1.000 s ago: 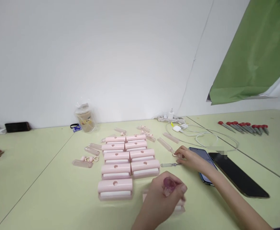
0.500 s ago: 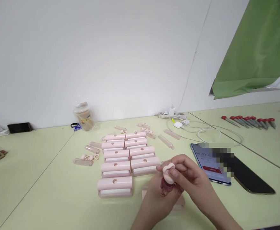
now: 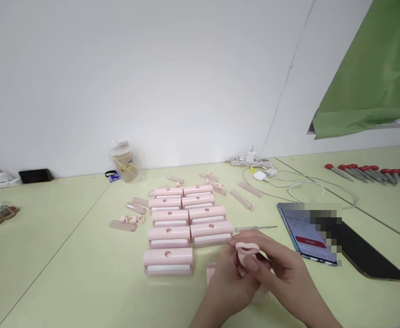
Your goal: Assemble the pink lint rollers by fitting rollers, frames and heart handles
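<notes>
My left hand (image 3: 228,280) is closed around a clear pinkish tube, now mostly hidden by the fingers. My right hand (image 3: 284,264) pinches a pink heart-loop cap (image 3: 247,248) between thumb and fingers, right at the tube's upper end. How far the two parts are joined, I cannot tell. Partly covered by my left hand, a pink piece (image 3: 211,273) lies on the table underneath. To the left stand two columns of pink cases (image 3: 168,262), each with a small hole on top and a white strip along the front.
Loose clear tubes (image 3: 241,199) and pink heart loops (image 3: 141,219) lie around the cases. A thin screwdriver (image 3: 256,228) is behind my hands. Phones (image 3: 305,232), a white cable (image 3: 309,184), red-topped tools (image 3: 367,171) and a bagged cup (image 3: 126,164) are on the table.
The pink cap has turned in my right fingers, and its loop opening shows more. My right hand sits lower over the tube, uncovering the screwdriver behind. The view has shifted slightly.
</notes>
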Motion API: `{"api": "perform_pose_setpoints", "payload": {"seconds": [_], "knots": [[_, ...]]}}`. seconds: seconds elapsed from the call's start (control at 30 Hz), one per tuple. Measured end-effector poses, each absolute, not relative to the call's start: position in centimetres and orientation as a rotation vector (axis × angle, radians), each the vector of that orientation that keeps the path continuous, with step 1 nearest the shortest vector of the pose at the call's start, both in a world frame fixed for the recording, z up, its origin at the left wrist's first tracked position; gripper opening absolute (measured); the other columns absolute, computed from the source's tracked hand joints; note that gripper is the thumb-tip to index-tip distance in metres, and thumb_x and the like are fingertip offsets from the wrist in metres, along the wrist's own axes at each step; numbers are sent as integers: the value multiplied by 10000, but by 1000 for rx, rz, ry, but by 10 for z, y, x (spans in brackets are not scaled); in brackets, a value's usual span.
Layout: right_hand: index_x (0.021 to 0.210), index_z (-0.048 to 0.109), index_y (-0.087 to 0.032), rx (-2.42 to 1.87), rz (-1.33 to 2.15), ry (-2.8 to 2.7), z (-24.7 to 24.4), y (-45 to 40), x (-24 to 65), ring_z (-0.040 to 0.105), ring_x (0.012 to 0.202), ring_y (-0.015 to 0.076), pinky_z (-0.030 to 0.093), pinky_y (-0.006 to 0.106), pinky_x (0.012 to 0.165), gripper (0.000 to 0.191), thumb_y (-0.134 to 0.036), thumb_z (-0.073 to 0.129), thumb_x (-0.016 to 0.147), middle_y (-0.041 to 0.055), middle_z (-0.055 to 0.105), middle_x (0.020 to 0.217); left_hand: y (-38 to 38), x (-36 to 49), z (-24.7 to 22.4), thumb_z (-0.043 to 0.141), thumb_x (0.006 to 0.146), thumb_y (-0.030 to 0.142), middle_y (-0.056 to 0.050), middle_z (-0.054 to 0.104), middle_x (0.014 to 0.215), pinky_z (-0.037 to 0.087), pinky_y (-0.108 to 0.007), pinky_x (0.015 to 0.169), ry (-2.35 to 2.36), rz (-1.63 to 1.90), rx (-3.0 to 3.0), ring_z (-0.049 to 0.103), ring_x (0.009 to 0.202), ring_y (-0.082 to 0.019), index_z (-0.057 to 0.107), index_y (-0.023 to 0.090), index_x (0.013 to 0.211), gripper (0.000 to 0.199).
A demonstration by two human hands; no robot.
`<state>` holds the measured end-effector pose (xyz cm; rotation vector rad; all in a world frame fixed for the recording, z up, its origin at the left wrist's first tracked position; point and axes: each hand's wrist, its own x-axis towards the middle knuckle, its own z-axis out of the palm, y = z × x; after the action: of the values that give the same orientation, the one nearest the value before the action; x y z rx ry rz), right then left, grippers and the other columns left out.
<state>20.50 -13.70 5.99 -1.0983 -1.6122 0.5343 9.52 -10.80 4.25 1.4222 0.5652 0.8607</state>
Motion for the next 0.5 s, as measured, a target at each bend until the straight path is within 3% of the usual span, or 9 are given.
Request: {"api": "perform_pose_setpoints", "payload": {"seconds": [0.13,0.23,0.37,0.5], "knots": [[886,705,-313,-1086,495,-1603,61,-134,206,648,881,204,482,343,910,163,-219,635,772,-9,721,870,-108,95,43,526,760,316,14,454,633,359,-217,513,553,880,1407,437,580,-114,464,191,681,160],[832,725,-284,-1124,571,-1507,60,-135,202,659,854,227,557,304,762,111,-267,632,774,18,726,849,-108,96,43,504,781,319,25,432,585,328,-211,484,517,852,1386,420,536,-104,433,198,657,187],[802,729,-279,-1148,683,-1301,58,-141,192,643,556,162,544,210,488,101,-324,652,756,4,720,763,-109,97,45,541,765,396,23,435,608,339,-215,510,496,829,1308,427,567,-107,439,201,674,238],[806,719,-263,-1150,660,-1212,54,-144,184,652,628,189,555,228,540,123,-348,647,755,23,712,751,-108,91,46,609,660,570,3,466,645,388,-242,571,491,793,1235,482,631,-136,471,190,680,405]]}}
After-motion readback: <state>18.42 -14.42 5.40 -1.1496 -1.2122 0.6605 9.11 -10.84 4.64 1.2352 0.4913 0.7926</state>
